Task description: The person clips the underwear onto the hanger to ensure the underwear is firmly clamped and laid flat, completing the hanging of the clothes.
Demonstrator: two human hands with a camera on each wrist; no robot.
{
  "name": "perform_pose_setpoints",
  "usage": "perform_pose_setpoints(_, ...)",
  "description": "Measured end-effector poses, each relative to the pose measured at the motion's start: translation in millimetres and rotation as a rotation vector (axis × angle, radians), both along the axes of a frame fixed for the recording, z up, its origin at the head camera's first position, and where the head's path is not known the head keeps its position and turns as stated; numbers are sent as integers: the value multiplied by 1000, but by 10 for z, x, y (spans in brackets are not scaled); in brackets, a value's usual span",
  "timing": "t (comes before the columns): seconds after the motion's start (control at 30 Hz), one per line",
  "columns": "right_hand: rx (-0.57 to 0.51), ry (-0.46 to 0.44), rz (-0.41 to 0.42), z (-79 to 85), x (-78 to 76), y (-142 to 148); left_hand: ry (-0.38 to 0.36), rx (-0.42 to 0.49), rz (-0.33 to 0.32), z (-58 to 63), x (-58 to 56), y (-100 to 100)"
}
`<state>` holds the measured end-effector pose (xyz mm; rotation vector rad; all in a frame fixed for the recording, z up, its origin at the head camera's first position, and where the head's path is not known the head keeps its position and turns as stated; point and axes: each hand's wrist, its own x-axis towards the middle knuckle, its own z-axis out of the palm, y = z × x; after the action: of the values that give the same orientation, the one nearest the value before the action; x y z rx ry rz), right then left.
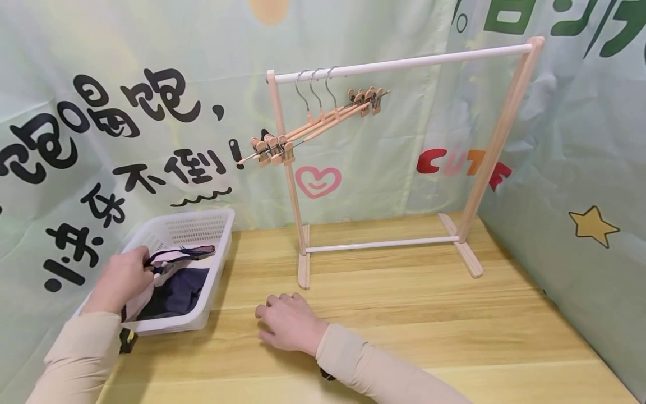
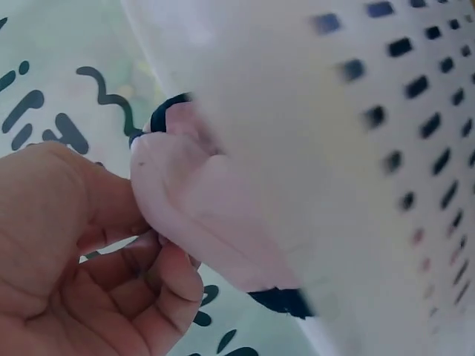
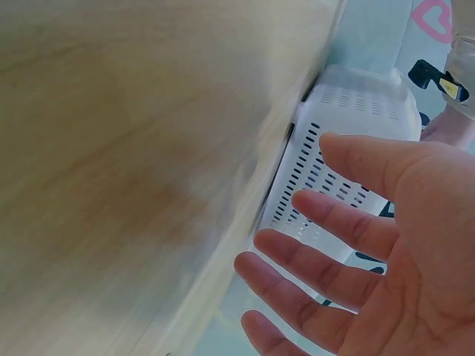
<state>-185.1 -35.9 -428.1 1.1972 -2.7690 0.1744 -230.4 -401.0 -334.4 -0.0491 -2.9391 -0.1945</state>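
Note:
At the left, my left hand [image 1: 120, 281] reaches over the rim of a white plastic basket [image 1: 216, 283]. Its thumb and fingers pinch a pale pink cloth piece with dark trim [image 2: 204, 196], seen best in the left wrist view. Folds of it lie inside the basket beside a dark navy cloth [image 1: 178, 293]. The full shape of the pink piece is hidden by the basket wall and the hand. Low over the wooden table, my right hand [image 1: 292, 324] holds nothing; its fingers are spread and relaxed in the right wrist view.
A wooden rack [image 1: 492, 137] with a white top rail [image 1: 404, 66] stands at the back of the table [image 1: 404, 314]. Three clip hangers [image 1: 328, 120] hang near its left end, their peach clips jutting out both ways. Printed curtains enclose the table's back and sides.

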Motion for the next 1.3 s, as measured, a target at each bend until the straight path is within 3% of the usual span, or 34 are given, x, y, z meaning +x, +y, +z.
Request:
perform_pose_setpoints(0.5,-42,-1,-32,35,-29,26,222,35,22,269,36,291)
perform_pose_setpoints(0.77,-46,33,-37,50,-51,45,437,85,-34,433,92,494)
perform_pose_setpoints(1.3,-90,110,-52,109,-70,93,536,143,-84,706,169,918)
